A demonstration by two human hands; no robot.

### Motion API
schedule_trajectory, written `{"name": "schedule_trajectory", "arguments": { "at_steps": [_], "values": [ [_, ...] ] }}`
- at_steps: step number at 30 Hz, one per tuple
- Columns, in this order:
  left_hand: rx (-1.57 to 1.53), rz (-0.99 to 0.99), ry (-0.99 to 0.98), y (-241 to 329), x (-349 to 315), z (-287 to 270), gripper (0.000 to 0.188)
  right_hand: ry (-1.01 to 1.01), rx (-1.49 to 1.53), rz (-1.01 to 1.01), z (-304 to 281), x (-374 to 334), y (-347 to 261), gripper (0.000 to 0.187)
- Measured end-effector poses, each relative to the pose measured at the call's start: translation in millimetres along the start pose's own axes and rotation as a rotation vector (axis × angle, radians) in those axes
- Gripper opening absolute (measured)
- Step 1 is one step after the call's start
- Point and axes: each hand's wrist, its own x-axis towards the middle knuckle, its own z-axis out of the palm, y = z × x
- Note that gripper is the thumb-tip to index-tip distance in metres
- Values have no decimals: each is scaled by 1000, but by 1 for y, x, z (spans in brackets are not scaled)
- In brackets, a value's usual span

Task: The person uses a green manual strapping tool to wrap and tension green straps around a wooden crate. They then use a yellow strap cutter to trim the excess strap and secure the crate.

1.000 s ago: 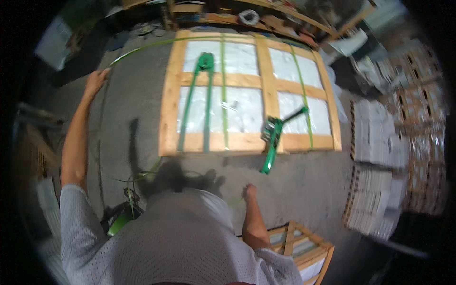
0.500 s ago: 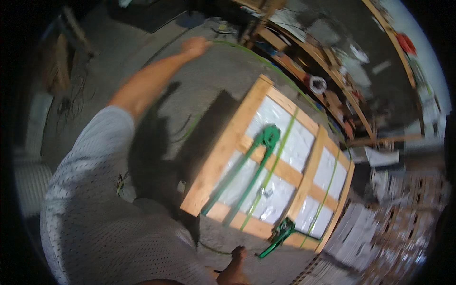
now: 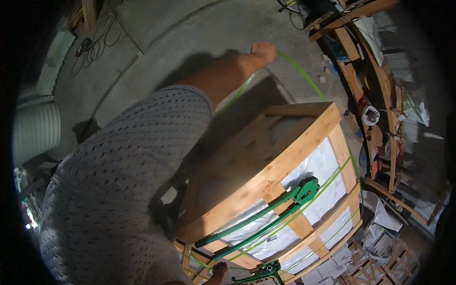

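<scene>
My left hand (image 3: 263, 53) is closed on a green strap (image 3: 304, 75), arm stretched out over the floor beyond the crate. From the hand the strap curves down to the far side of a wooden crate (image 3: 266, 178) wrapped inside with white plastic film. At the lower edge, partly cut off, my right hand (image 3: 220, 270) has its fingers curled beside the crate's near side; what they hold is hidden. A green long-handled strap crimper (image 3: 304, 190) lies on the crate top. A green strap tensioner (image 3: 268, 270) sits at the crate's near edge, right of my right hand.
Wooden shelving (image 3: 380, 85) with boards and clutter runs along the right. Stacked slatted pieces (image 3: 370, 266) stand at the lower right. A ribbed white roll (image 3: 38, 128) is at the left, and a coiled cable (image 3: 97, 47) lies on the floor at upper left.
My view has turned, and the crate appears lower and closer. My left hand, still holding the strap, shows farther right in the picture. My right hand is lower, nearer the bottom edge.
</scene>
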Motion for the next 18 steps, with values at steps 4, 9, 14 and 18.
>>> {"name": "schedule_trajectory", "arguments": {
  "at_steps": [4, 9, 14, 18],
  "values": [
    [-70, 191, 249, -42, -28, 63, 35, 171, 166, 150, 21, -34, -16, 37],
    [-141, 414, -26, -93, -91, 100, 34, 64, 94, 189, 38, -56, -31, 36],
    [-255, 318, -204, -76, -212, 113, 32, 84, 210, 156, 31, -42, -20, 38],
    [-245, 122, -380, -54, -289, 98, 28, -30, 248, 58, 17, -21, -7, 36]
  ]
}}
